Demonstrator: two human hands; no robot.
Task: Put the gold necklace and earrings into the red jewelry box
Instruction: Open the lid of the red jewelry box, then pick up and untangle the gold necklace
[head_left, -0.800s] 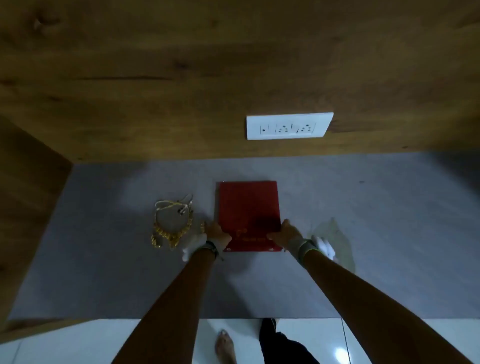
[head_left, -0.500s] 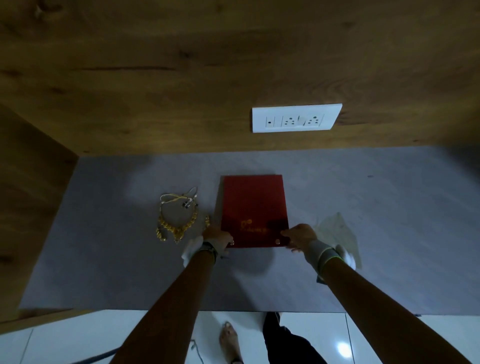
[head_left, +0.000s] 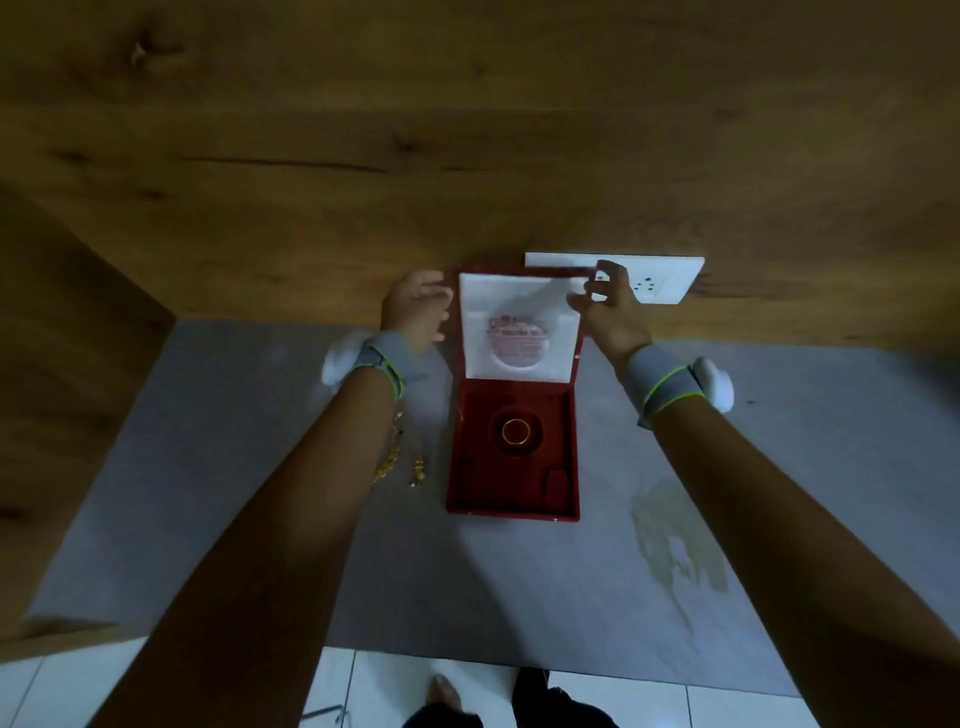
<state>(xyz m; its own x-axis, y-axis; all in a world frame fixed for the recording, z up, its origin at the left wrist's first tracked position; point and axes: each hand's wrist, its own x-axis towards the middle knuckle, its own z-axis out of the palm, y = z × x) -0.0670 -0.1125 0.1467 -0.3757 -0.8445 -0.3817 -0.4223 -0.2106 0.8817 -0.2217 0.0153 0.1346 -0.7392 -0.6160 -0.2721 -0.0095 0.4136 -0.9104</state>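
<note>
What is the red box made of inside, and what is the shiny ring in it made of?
The red jewelry box looks lined with soft, matte red velvet or flocking: it gives no shine. Its raised lid has a pale, satin-like white lining with a round red print. The ring in the round well looks like polished gold-coloured metal, since it glints; real gold can't be told.

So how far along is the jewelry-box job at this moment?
Done: the red box lies open, its lid upright. In hand: the right hand pinches the lid's top corner; the left hand is open beside its other edge. Left: the necklace, partly hidden by the left forearm, and an earring lie on the grey mat outside the box. A gold ring sits inside.
</note>
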